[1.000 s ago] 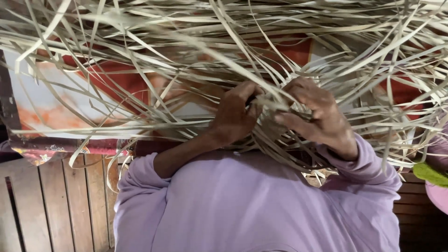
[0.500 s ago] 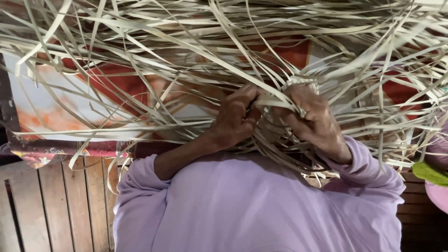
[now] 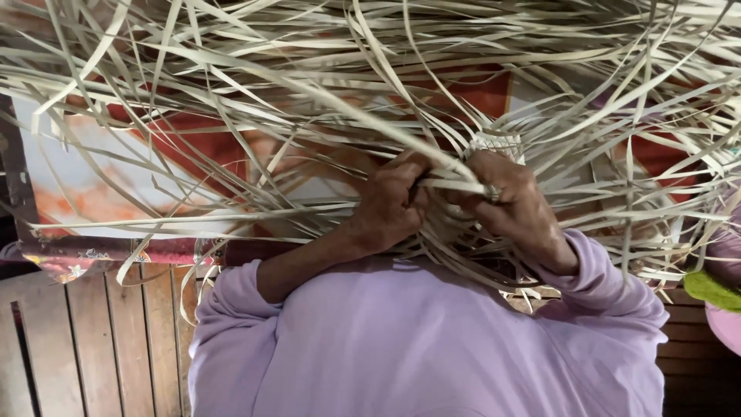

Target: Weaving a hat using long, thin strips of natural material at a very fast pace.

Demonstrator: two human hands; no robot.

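Both of your hands are closed on the pale dried leaf strips (image 3: 324, 100) — your left hand (image 3: 390, 205) pinches a flat strip that runs across to your right hand (image 3: 513, 205), which clamps the same bundle beside a small woven patch (image 3: 494, 143). Loose strips fan out overhead, above a red and white mat (image 3: 139, 185) and wooden floorboards (image 3: 85, 347). Your lilac sleeves (image 3: 610, 286) are pushed up.

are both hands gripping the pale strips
Yes, the left hand and right hand are closed around the pale strips at the middle.
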